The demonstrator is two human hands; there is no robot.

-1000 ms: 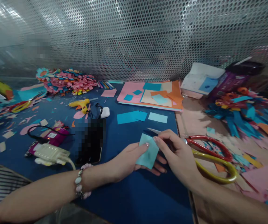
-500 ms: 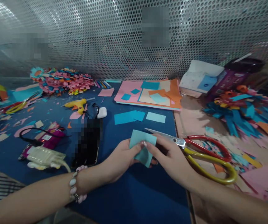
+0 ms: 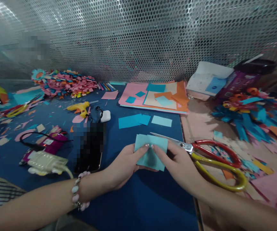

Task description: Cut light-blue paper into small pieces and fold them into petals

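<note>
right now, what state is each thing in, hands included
left hand, gripping light-blue paper, thumb on top
right hand, gripping the same paper, thumb on top
light-blue paper, held in both hands, pieces overlapping unevenly
large scissors, lying unheld, blades apparently shut
phone, lying flat, screen dark where visible
yellow glue gun, lying on its side, unheld
sheet stack, lying flat, loose pieces on top

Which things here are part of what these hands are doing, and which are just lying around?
In use, or probably so:
light blue paper pieces, held by left hand and right hand
large scissors by the right hand

Apparently just lying about:
yellow glue gun
phone
white case
</note>
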